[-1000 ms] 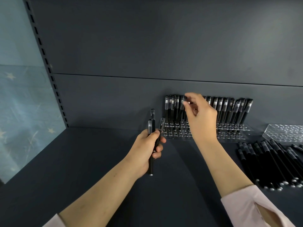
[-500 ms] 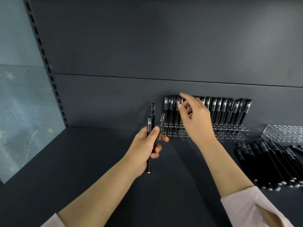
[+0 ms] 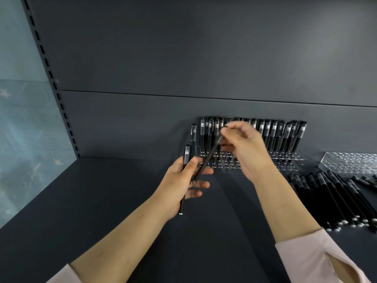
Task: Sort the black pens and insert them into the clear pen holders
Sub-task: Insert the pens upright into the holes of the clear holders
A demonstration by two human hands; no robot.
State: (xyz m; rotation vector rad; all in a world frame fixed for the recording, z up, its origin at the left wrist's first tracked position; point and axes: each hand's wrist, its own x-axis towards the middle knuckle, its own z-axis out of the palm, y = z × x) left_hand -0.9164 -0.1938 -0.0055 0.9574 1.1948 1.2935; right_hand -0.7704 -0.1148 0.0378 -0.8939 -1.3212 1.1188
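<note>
The left hand (image 3: pixel 179 184) gripped two slim black plastic pens (image 3: pixel 186 158); the blurred right hand (image 3: pixel 246 152) pinched a third pen (image 3: pixel 206 161), hiding part of the clear acrylic holder (image 3: pixel 294 161).

The left hand (image 3: pixel 179 180) grips upright black pens (image 3: pixel 186 155); the right hand (image 3: pixel 246 152) pinches a slanted pen (image 3: pixel 207 158) by its top, before the pen-filled clear holder (image 3: pixel 290 158) on the shelf (image 3: pixel 102 201).

A pen holder (image 3: pixel 285 160) stands on the shelf (image 3: pixel 102 201) against the back panel (image 3: pixel 142 123), with a row of pens (image 3: pixel 273 133) upright in it. To its right sits a second holder (image 3: pixel 350 162), and loose pens (image 3: pixel 336 199) lie in front of that. Before the first holder's left end, the left hand (image 3: pixel 181 180) grips two pens (image 3: pixel 186 158). To its right, the right hand (image 3: pixel 248 152) pinches a slanted pen (image 3: pixel 206 160).
</note>
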